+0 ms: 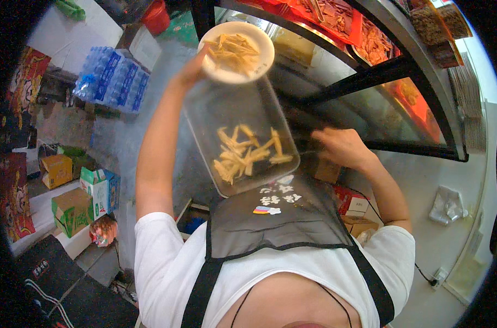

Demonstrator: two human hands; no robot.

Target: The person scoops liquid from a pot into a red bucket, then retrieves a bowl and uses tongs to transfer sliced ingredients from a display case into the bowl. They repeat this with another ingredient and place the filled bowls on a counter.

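Note:
At the far side, my left hand (194,67) grips the rim of a round white bowl (265,45). Pale yellow food strips (234,49) lie in the bowl, their kind unclear. Below it is a clear rectangular plastic container (232,104), its far end hidden by the bowl. More yellow strips (244,158) are gathered at the container's near end, close to my dark apron (281,229). My right hand (343,147) is to the right of the container, apart from it, with curled, blurred fingers; whether it holds anything thin is unclear.
A glass-fronted display case (367,74) with red trays of food (338,18) stands at the upper right. Shrink-wrapped water bottles (111,80), a red bucket (156,18) and cardboard boxes (73,209) are on the left. A plastic bag (447,205) hangs on the right wall.

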